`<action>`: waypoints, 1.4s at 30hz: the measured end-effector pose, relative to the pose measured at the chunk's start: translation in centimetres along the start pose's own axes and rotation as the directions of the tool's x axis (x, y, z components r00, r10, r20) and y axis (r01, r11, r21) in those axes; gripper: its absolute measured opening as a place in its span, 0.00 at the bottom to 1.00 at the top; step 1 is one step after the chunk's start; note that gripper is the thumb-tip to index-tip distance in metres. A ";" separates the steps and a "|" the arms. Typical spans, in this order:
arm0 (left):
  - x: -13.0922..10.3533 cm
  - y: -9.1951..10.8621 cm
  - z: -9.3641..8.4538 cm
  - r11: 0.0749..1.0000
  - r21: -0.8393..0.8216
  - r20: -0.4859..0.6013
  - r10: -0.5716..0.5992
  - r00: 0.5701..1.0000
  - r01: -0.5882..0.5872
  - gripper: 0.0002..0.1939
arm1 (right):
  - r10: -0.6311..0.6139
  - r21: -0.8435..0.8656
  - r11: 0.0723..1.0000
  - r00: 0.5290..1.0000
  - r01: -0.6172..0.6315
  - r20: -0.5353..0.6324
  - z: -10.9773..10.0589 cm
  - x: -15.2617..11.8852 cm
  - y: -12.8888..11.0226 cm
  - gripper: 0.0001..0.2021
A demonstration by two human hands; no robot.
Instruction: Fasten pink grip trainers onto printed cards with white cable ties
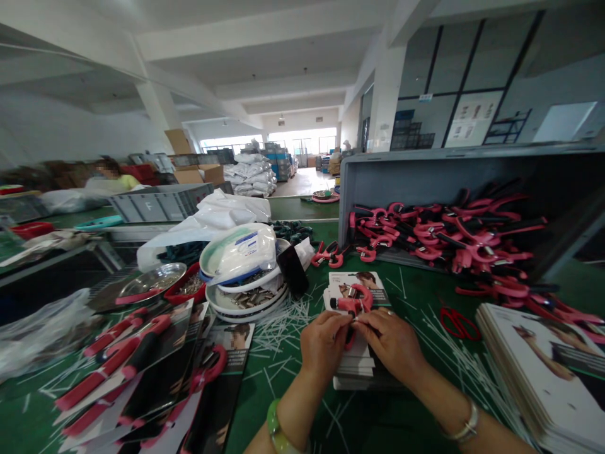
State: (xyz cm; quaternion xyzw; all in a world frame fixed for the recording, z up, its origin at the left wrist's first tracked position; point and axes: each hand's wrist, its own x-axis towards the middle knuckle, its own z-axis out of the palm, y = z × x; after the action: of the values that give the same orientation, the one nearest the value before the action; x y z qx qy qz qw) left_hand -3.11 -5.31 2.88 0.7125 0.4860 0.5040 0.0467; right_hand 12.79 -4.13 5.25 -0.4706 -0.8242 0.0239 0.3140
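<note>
On stacked cards (357, 371), pink cutter (348, 304), left hand (324, 345), right hand (394, 343), both over it

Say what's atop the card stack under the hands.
A pink tool, left hand and right hand are over the stack. They partly cover the top card; lower cards are mostly hidden.

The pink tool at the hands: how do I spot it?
Find the big grey bin at right, then look lower left, to where the left hand and right hand meet. The pink tool sits over stacked printed cards. Similar tools lie in or near the bin or far left; only this one is at the hands.
</note>
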 end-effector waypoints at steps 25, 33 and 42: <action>0.4 -1.4 0.7 0.545 -0.656 0.330 -0.414 0.848 0.522 0.08 | -0.123 -0.426 0.897 0.992 0.118 0.015 0.2 -0.4 -0.7 0.10; 0.6 -0.6 1.0 0.616 -0.587 0.321 -0.418 0.850 0.525 0.12 | -0.086 -0.546 0.825 0.988 0.143 0.129 0.0 -0.9 -2.1 0.14; -0.1 -1.3 0.3 0.788 -0.490 0.183 -0.323 0.928 0.371 0.07 | -0.089 -0.564 0.811 0.985 0.159 0.150 -0.3 -1.0 -2.0 0.18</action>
State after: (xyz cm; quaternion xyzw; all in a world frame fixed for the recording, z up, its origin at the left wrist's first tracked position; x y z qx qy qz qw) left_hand -3.72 -4.56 1.88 0.5938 0.4527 0.5659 0.3498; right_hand 11.76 -6.16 5.66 -0.4863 -0.8389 -0.2181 0.1102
